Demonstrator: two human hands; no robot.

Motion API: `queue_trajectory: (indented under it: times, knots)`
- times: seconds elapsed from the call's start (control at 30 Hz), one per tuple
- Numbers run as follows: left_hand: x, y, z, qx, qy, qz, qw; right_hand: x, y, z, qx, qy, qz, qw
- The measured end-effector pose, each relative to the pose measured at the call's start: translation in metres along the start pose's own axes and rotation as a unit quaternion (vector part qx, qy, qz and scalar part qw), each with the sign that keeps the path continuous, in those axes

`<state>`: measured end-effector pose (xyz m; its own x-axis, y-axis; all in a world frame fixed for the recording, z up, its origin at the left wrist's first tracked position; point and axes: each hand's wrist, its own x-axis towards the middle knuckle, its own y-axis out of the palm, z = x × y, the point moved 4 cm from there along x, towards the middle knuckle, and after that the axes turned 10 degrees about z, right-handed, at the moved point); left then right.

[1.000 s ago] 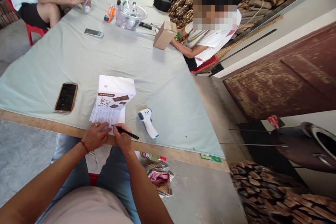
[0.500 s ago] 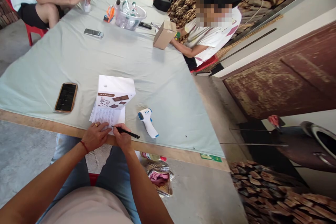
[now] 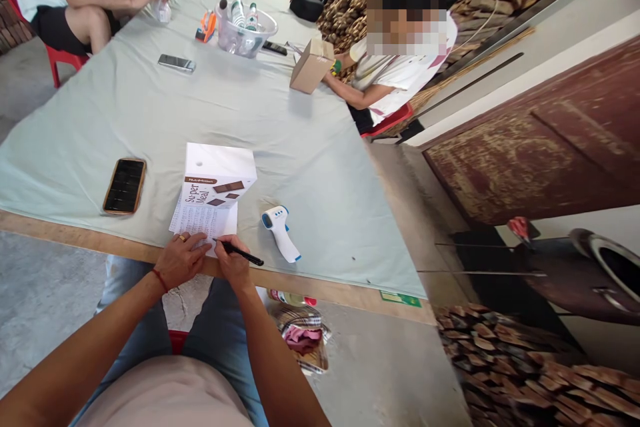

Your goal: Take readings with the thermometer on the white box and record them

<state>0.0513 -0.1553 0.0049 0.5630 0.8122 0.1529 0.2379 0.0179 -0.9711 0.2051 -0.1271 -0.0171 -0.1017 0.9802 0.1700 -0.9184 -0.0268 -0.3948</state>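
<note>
In my right hand point(image 3: 233, 263) is a black pen point(image 3: 246, 254), its tip on a sheet of paper point(image 3: 204, 221) covered with rows of small handwriting. My left hand point(image 3: 183, 258) lies flat with fingers stretched over the sheet's lower edge, a ring on one finger. A white box point(image 3: 220, 173) printed "Super Meal" stands on the far part of the papers and hides some of them. Right of my hands lies a white and blue infrared thermometer point(image 3: 281, 233). To the left a phone point(image 3: 125, 186) rests with its dark screen up.
Farther along the cloth-covered table point(image 3: 125, 107) are a grey phone point(image 3: 177, 63), a clear basin point(image 3: 247, 33) with bottles and an orange tape dispenser point(image 3: 205, 27). A person at the right holds a cardboard box point(image 3: 312, 67). Others sit at the far left and far end.
The view has shifted very slightly. My right hand still holds the pen at nearly the same spot on the paper, and my left hand stays put.
</note>
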Motion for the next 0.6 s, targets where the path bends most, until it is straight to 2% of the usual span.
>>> queue_trajectory:
  times: [0.3, 0.47, 0.6]
  knots:
    - [0.0005, -0.0020, -0.0003, 0.003, -0.004, 0.007, 1.000, -0.0012, -0.0012, -0.0002, 0.014, 0.005, -0.018, 1.000]
    - [0.0006, -0.0007, 0.0009, -0.008, -0.006, 0.007, 1.000, -0.0027, 0.0002, -0.0003, 0.000, -0.015, -0.022, 1.000]
    - [0.0005, -0.0023, 0.0012, -0.013, 0.000, -0.010, 1.000, -0.0094, -0.0071, 0.0048, -0.035, -0.051, -0.105, 0.993]
